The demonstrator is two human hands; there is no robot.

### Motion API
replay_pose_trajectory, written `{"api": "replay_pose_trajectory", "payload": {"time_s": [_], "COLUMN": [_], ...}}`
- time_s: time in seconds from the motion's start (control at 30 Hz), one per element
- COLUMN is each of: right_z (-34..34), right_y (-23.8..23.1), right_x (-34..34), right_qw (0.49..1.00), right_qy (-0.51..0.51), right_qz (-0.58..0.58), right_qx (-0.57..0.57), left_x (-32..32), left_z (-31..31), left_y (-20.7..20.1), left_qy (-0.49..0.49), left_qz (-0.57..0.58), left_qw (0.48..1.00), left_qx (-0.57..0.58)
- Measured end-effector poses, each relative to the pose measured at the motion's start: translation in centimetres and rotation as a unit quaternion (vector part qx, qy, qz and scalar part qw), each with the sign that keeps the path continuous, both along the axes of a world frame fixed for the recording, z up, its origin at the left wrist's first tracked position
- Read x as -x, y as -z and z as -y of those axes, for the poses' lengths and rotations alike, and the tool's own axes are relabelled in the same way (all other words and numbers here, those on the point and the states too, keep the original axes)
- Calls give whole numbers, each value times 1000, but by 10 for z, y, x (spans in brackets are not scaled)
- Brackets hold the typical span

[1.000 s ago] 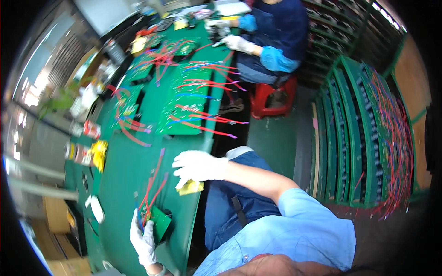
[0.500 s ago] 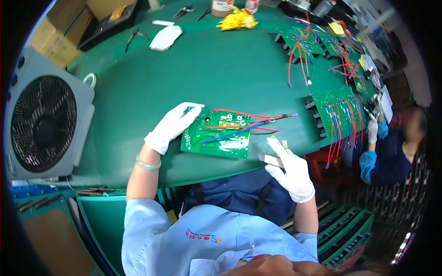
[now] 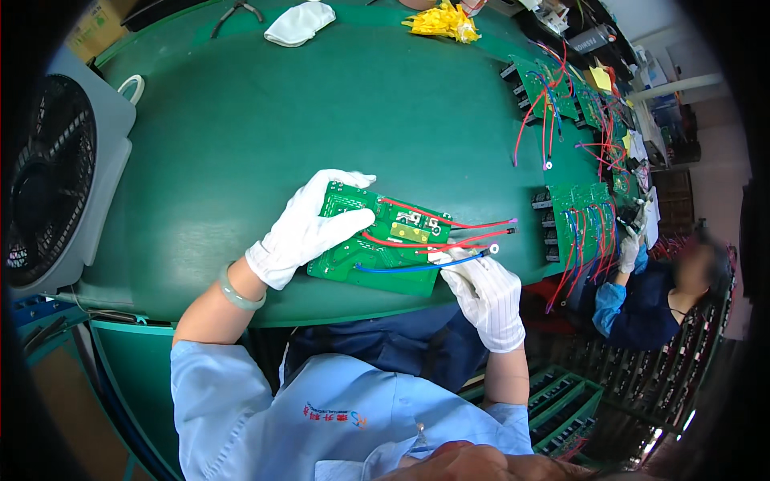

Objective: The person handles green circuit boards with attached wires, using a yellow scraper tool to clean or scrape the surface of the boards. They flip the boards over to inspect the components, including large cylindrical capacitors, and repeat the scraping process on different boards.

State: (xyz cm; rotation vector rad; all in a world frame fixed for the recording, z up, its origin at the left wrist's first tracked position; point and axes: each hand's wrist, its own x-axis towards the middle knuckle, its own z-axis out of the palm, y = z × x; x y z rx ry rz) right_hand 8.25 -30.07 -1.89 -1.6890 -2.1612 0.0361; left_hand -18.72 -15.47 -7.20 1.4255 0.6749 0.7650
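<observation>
A green circuit board (image 3: 377,276) is tilted slightly above the green table, its soldered face up. Red and blue wires (image 3: 425,267) run from it past its right edge. My left hand (image 3: 301,228), in a white glove, is closed on the board's left side, thumb on the face and fingers at the far edge. At the board's right edge my right hand (image 3: 485,301), also gloved, has its fingers closed, partly hidden by the wires. Whether a small strip is still in it cannot be seen. A yellowish patch (image 3: 409,232) lies on the board between the wires.
Several wired circuit boards (image 3: 581,212) stand at the right, near a co-worker's gloved hand (image 3: 630,252). A grey fan (image 3: 60,176) is at the left. Along the far side lie a white cloth item (image 3: 301,24), pliers (image 3: 237,16) and a yellow bundle (image 3: 441,22).
My right hand has moved left, from beside the board with small pale strips to its right edge. The board has turned and tilted, and my left thumb lies further over it. The view has shifted.
</observation>
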Motion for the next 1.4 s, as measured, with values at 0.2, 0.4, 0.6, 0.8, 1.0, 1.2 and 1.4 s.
{"api": "replay_pose_trajectory", "payload": {"time_s": [0.2,0.4,0.6,0.8,1.0,1.2,1.4], "right_z": [-5,-8,-13,-19,-13,-20,-25], "right_y": [1,-1,-1,0,-14,-9,-10], "right_x": [-3,-11,-11,-11,-22,-22,-17], "right_qw": [1000,999,996,996,995,993,993], "right_qy": [-23,-54,-84,-87,-82,-107,-103], "right_qz": [-19,-6,14,14,-12,-23,-36], "right_qx": [4,-2,-40,-23,60,48,44], "left_x": [2,4,2,-2,1,0,1], "left_z": [5,5,7,8,4,1,-2], "left_y": [-4,-8,-9,-10,-7,-3,-1], "left_qy": [26,40,47,47,44,41,42], "left_qz": [47,40,59,43,33,21,7], "left_qw": [996,997,996,996,998,997,998], "left_qx": [64,44,45,59,36,68,50]}}
